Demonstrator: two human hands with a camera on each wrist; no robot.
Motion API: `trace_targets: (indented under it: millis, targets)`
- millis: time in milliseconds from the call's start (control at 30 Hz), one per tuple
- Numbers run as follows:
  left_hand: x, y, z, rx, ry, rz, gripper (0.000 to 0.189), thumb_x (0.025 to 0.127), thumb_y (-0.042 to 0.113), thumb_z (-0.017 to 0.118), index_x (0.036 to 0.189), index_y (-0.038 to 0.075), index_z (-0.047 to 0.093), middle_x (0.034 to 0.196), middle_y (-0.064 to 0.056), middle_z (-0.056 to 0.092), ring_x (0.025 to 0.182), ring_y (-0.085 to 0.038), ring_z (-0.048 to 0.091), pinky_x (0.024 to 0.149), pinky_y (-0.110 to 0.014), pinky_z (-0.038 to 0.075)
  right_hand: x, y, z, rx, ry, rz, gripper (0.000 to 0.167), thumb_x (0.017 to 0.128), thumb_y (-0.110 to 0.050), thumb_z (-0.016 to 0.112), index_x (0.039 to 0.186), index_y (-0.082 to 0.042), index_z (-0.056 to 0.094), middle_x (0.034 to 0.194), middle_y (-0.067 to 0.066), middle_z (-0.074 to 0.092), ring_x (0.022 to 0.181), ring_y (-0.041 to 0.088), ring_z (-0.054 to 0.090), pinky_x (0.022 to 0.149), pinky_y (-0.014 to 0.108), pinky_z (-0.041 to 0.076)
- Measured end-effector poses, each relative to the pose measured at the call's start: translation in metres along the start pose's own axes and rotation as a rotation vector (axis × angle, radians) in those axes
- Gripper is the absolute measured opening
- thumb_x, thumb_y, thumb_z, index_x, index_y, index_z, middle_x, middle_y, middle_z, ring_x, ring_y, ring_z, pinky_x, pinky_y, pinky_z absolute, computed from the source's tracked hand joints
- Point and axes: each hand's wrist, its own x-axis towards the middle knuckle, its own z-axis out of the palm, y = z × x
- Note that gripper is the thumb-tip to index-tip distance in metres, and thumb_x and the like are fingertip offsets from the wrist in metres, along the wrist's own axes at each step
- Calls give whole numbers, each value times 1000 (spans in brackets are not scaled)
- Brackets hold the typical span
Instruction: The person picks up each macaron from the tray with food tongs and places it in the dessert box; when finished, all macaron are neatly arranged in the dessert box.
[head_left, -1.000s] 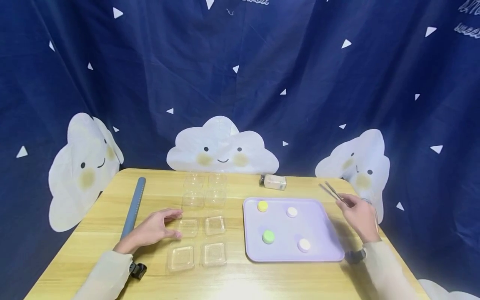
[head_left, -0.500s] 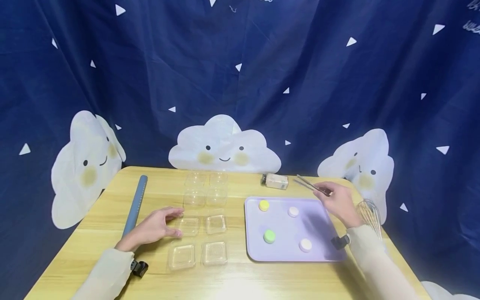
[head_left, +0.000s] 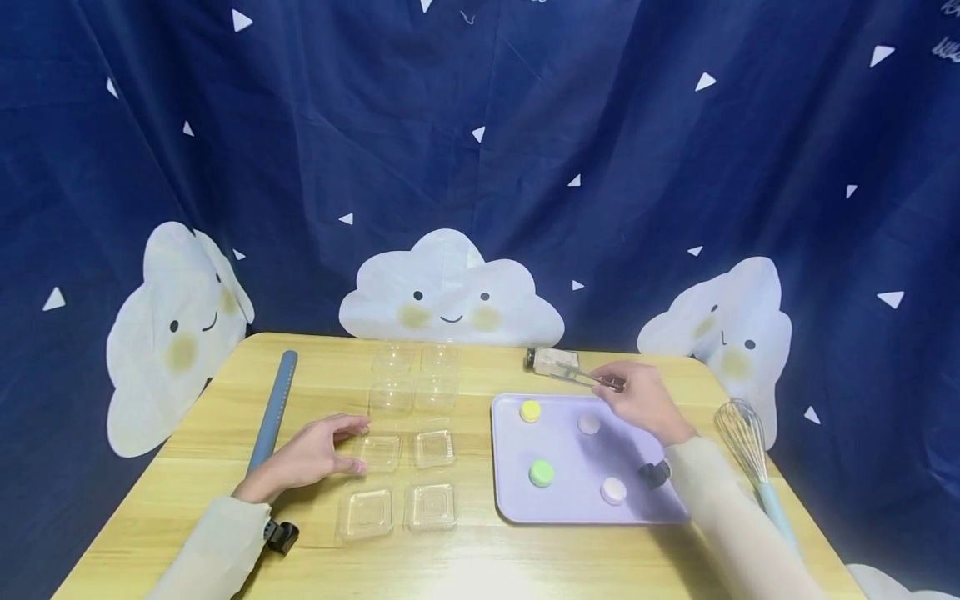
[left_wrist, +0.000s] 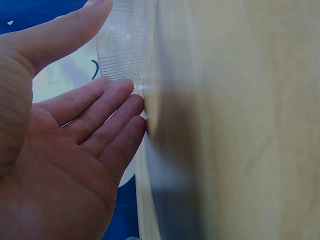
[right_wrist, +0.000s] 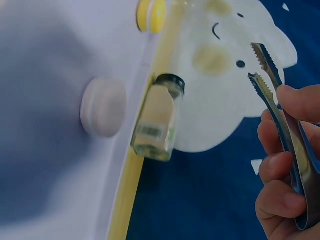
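The tongs (right_wrist: pixel 280 121), shiny bent metal with saw-toothed tips a little apart, sit in the grip of the right hand (head_left: pixel 639 402), raised above the far edge of the smooth lilac tray (head_left: pixel 517 500). On it lie round macarons (head_left: pixel 542 473): yellow, green, two pale. Beyond lies a squarish glass bottle (right_wrist: pixel 159 122), black-capped. The left hand (head_left: pixel 311 454) has its thumb wide of straight fingers, beside ribbed clear plastic boxes (head_left: pixel 433 507); whether they touch I cannot tell

Head view looking forward and down, wrist views close, turned sideways, left apparently skimming the blurred desk (left_wrist: pixel 260 125), head and right sharing the tweezers (right_wrist: pixel 309 187).
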Motion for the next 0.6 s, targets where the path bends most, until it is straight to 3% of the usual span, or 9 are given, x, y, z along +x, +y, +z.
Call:
trace_targets:
  millis: [300,467,600]
  targets:
    - [1,1,-1,-17,-4,-13,82,76,35,87,145,4,53,138,-14,65,132,-39,57,115,-59,42,7,-13,17,-6,-119,-18,23,86,-18,75,107,-10,77,102,7,78,90,22,72,82,43,61]
    - [0,1,-1,-37,-11,-26,83,76,34,88,145,4,53,138,-14,64,133,-39,56,115,-59,41,8,-14,28,-20,-221,-31,20,85,-19,76,104,-13,77,92,-1,75,79,11,65,72,31,57]
    - [0,1,-1,-38,-11,-26,83,76,35,88,145,4,53,138,-14,64,132,-39,56,115,-59,42,8,-11,37,-52,-241,-69,17,83,-17,76,100,-14,77,81,-6,71,71,6,59,65,24,52]
